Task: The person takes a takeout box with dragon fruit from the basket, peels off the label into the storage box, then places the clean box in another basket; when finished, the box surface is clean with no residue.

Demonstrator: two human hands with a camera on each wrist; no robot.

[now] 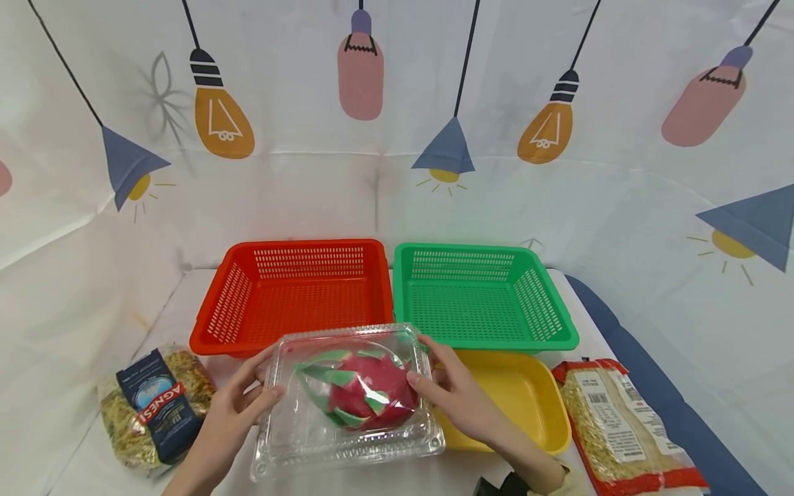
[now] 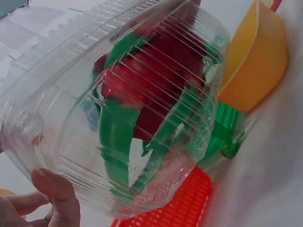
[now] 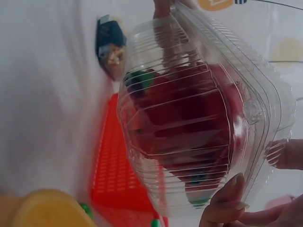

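A clear plastic clamshell box (image 1: 285, 434) is held up between both hands, its lid closed over a red dragon fruit (image 1: 372, 393) with green scales. The left hand (image 1: 232, 413) grips the box's left edge, thumb on top and fingers beneath. On the opposite edge, the right hand (image 1: 459, 396) pinches the rim with its thumb over the lid. In the left wrist view the ribbed base of the box (image 2: 61, 118) tilts, with the left thumb (image 2: 57, 189) at its rim. The right wrist view has the right hand's fingers (image 3: 232, 194) at the flange.
Behind the box stand a red basket (image 1: 298, 303) and a green basket (image 1: 459, 310), side by side. A yellow tub (image 1: 527, 393) sits below the green one, partly behind the right hand. Pasta bags lie at the left (image 1: 158, 406) and right (image 1: 620, 420).
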